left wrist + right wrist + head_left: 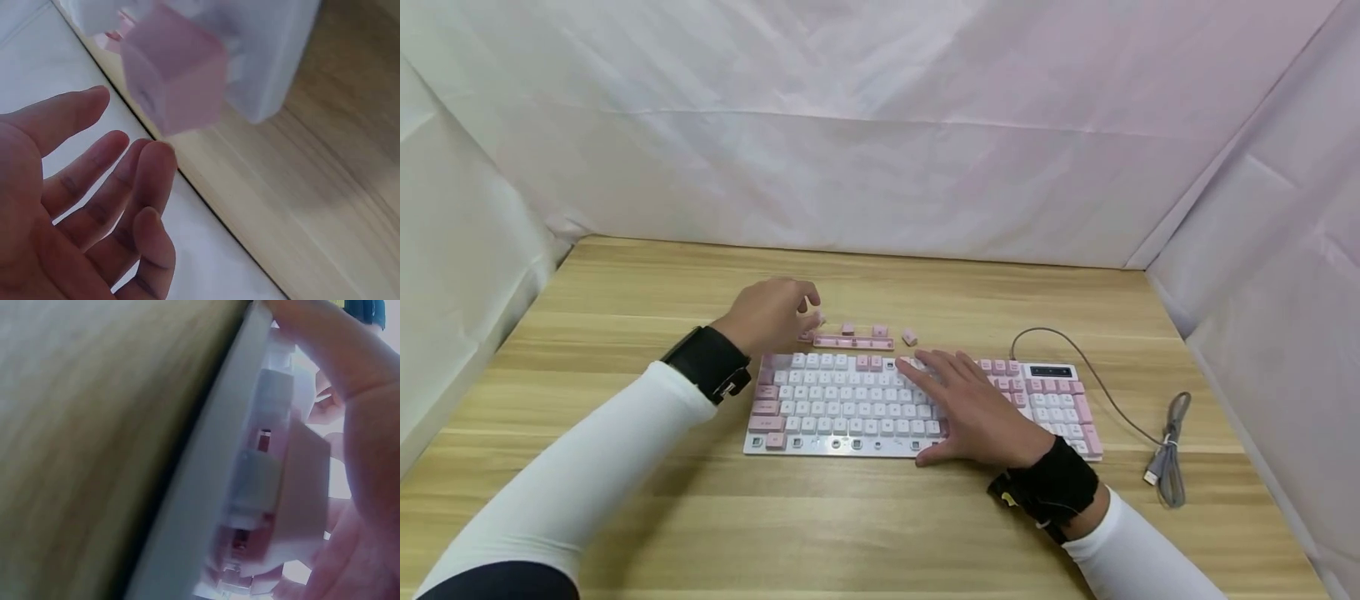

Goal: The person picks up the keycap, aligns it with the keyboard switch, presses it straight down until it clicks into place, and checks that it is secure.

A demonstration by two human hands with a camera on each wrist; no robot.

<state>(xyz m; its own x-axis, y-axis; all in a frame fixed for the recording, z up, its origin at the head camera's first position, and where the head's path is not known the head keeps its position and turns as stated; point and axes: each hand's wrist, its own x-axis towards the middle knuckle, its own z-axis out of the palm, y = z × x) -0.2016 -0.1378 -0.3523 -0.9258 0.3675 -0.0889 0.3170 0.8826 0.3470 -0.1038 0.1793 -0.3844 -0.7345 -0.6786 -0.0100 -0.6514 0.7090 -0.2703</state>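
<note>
A white and pink keyboard (pixel 842 408) lies on the wooden table. Bare switches (pixel 857 444) show along its front row. My right hand (pixel 977 412) rests over its middle with fingers spread, the thumb at the front edge; the keys beneath are hidden. Behind the keyboard's left end, my left hand (pixel 775 312) reaches among loose pink keycaps, thumb and index finger close to one keycap (pixel 821 317). In the left wrist view the fingers (pixel 156 181) are loosely bent and apart from the thumb, with nothing between them. A pink key (pixel 175 75) at the keyboard's corner looms above them.
A long pink spacebar (pixel 853 342) lies upturned behind the keyboard, with small pink keycaps (pixel 880 331) around it and another (pixel 910 337) to its right. The grey cable (pixel 1112 400) curves right to a tied bundle (pixel 1172 467). White cloth (pixel 850 167) hangs behind the table.
</note>
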